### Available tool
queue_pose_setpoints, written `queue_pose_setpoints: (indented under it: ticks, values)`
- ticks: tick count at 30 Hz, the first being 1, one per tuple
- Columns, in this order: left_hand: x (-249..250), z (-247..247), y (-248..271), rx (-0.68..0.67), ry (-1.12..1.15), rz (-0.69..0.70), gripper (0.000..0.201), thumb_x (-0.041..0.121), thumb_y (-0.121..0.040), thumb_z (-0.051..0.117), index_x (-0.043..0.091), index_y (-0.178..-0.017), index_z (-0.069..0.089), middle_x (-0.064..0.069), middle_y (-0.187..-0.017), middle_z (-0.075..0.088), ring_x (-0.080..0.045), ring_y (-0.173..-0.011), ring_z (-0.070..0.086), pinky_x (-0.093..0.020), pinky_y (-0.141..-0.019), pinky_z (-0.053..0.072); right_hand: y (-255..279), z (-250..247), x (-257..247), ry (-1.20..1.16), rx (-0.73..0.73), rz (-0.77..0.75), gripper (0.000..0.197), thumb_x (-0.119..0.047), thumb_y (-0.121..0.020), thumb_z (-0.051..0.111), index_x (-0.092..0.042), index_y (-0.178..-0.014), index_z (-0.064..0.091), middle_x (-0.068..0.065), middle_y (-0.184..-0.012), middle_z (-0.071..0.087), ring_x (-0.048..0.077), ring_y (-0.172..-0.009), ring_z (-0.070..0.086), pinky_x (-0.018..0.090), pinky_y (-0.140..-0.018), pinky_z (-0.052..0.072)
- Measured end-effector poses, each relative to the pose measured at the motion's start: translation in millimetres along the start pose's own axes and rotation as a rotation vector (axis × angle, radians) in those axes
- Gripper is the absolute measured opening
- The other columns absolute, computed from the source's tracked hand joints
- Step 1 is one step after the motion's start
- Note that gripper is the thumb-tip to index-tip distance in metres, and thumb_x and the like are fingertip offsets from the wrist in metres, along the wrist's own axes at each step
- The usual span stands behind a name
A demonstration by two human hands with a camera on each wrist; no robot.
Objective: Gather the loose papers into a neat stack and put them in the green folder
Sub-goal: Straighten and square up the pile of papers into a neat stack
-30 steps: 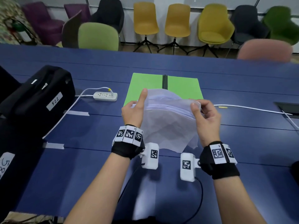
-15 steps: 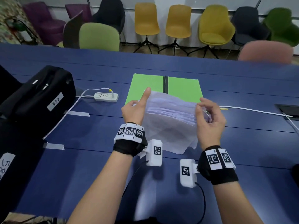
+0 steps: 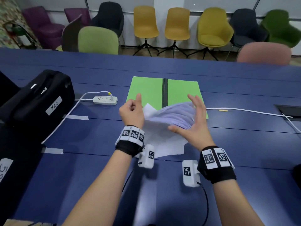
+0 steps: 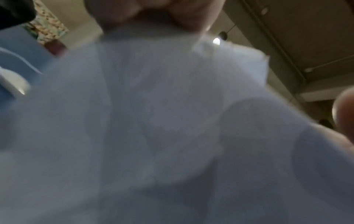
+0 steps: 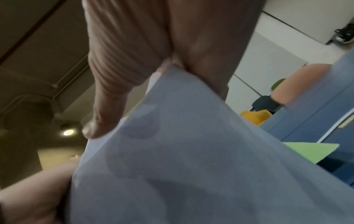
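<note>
The green folder (image 3: pixel 146 92) lies open on the blue table (image 3: pixel 244 144), its dark spine toward me; a corner of the folder (image 5: pixel 310 151) shows in the right wrist view. In front of it a fanned stack of white papers (image 3: pixel 171 123) slopes down over the folder's near edge, its lower corner close to the table. My left hand (image 3: pixel 135 108) grips the stack's left edge with the index finger raised. My right hand (image 3: pixel 184 115) has straight, spread fingers (image 5: pixel 134 45) against the stack's right side. The papers (image 4: pixel 153 121) fill the blurred left wrist view.
A black bag (image 3: pixel 37 101) labelled 522 sits at the left. A white power strip (image 3: pixel 105 100) and its cord lie left of the folder. A white cable (image 3: pixel 244 111) runs right toward a table hatch (image 3: pixel 290 111). Chairs line the far side.
The stack has tipped down from upright toward the table. My right hand has released its pinch on the right edge and opened its fingers against the papers.
</note>
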State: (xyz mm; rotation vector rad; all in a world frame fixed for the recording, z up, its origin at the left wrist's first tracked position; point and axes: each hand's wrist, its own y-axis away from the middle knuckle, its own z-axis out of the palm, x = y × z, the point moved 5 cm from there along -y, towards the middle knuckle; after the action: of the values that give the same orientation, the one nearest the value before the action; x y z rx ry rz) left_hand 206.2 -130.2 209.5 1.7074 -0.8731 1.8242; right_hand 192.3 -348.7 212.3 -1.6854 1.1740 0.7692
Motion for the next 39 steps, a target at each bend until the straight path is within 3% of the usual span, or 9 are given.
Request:
queue_pose_setpoints:
  ticks: [6, 10, 13, 16, 20, 25, 27, 33, 39]
  values:
    - [1.3, 1.4, -2.0, 0.129, 0.021, -0.008, 0.059, 0.033, -0.087, 0.063, 0.017, -0.045, 0.025, 0.003, -0.046, 0.019, -0.015, -0.048, 0.018, -0.025, -0.048, 0.021, 5.5, -6.0, 18.5, 0.131, -0.073, 0.032, 0.111, -0.024, -0.057, 0.088, -0.049, -0.142, 0.021, -0.012, -0.150, 0.028, 0.003, -0.131, 0.035, 0.033, -0.114, 0.030]
    - [5.7, -6.1, -11.8, 0.106, 0.056, -0.007, 0.061, 0.029, -0.088, 0.064, 0.017, -0.046, 0.020, 0.010, -0.042, 0.015, -0.009, -0.043, 0.016, -0.018, -0.043, 0.018, 3.3, -32.0, 31.1, -0.129, 0.073, 0.158, 0.109, -0.008, -0.058, 0.089, -0.039, -0.142, 0.027, -0.017, -0.125, 0.054, -0.016, -0.112, 0.049, -0.002, -0.086, 0.036]
    - [8.2, -8.7, -11.2, 0.102, 0.086, -0.034, 0.061, 0.031, -0.088, 0.063, 0.017, -0.047, 0.020, 0.006, -0.048, 0.015, -0.009, -0.048, 0.016, -0.020, -0.046, 0.019, 7.0, -13.8, 36.2, -0.359, -0.144, 0.301, 0.064, -0.012, -0.054, 0.087, -0.024, -0.111, 0.062, -0.021, -0.091, 0.073, -0.009, -0.085, 0.066, 0.011, -0.076, 0.050]
    - [2.1, -12.8, -10.3, 0.105, 0.149, -0.159, 0.057, 0.053, -0.082, 0.061, 0.012, -0.050, 0.037, 0.001, -0.051, 0.032, -0.018, -0.057, 0.031, -0.026, -0.059, 0.032, 17.2, -4.5, 51.4, -0.530, 0.103, 0.413, 0.020, -0.007, -0.068, 0.079, -0.016, -0.083, 0.068, -0.007, -0.071, 0.075, 0.006, -0.064, 0.070, 0.020, -0.059, 0.055]
    - [-14.7, -9.1, -8.0, -0.319, 0.231, -0.219, 0.079, 0.087, -0.051, 0.057, 0.020, -0.091, 0.068, -0.004, -0.092, 0.065, -0.021, -0.091, 0.059, -0.038, -0.085, 0.047, 13.6, -12.6, 45.1, -0.542, 0.280, 0.387, 0.015, -0.001, -0.082, 0.066, -0.015, -0.078, 0.065, -0.012, -0.061, 0.072, 0.001, -0.053, 0.065, 0.017, -0.052, 0.053]
    - [-19.8, -15.4, 17.9, -0.562, 0.101, -0.123, 0.034, 0.024, -0.065, 0.084, 0.014, -0.093, 0.067, 0.012, -0.076, 0.071, 0.003, -0.069, 0.067, -0.018, -0.071, 0.057, -4.7, -37.7, 18.5, -0.576, 0.264, 0.173, 0.004, -0.013, -0.078, 0.074, -0.015, -0.075, 0.072, -0.011, -0.073, 0.071, 0.005, -0.067, 0.064, 0.021, -0.064, 0.053]
    - [-27.7, -15.6, 29.1, -0.513, 0.131, -0.188, 0.031, 0.000, -0.074, 0.075, 0.013, -0.101, 0.066, 0.015, -0.080, 0.072, 0.008, -0.072, 0.068, -0.010, -0.066, 0.053, 5.0, -27.8, 27.8, -0.476, 0.203, 0.240, 0.052, -0.042, -0.062, 0.084, 0.004, -0.080, 0.066, 0.001, -0.079, 0.066, 0.013, -0.073, 0.060, 0.028, -0.067, 0.052]
    - [-30.5, -0.4, 41.8, -0.456, 0.051, -0.227, 0.028, 0.027, -0.066, 0.084, 0.018, -0.089, 0.070, 0.008, -0.085, 0.072, -0.008, -0.076, 0.066, -0.032, -0.075, 0.056, 25.5, -8.2, 41.9, -0.458, 0.235, 0.344, 0.024, -0.035, -0.070, 0.079, -0.024, -0.088, 0.067, -0.022, -0.076, 0.072, -0.009, -0.071, 0.064, 0.011, -0.069, 0.050]
    - [-1.4, 10.8, 28.2, -0.216, 0.092, -0.169, 0.028, 0.034, -0.064, 0.085, 0.023, -0.078, 0.063, 0.009, -0.080, 0.062, -0.005, -0.076, 0.056, -0.010, -0.075, 0.047, 13.6, -25.7, 21.9, -0.444, 0.406, 0.238, 0.007, -0.018, -0.082, 0.071, -0.023, -0.077, 0.071, -0.014, -0.076, 0.069, 0.004, -0.076, 0.061, 0.014, -0.072, 0.048]
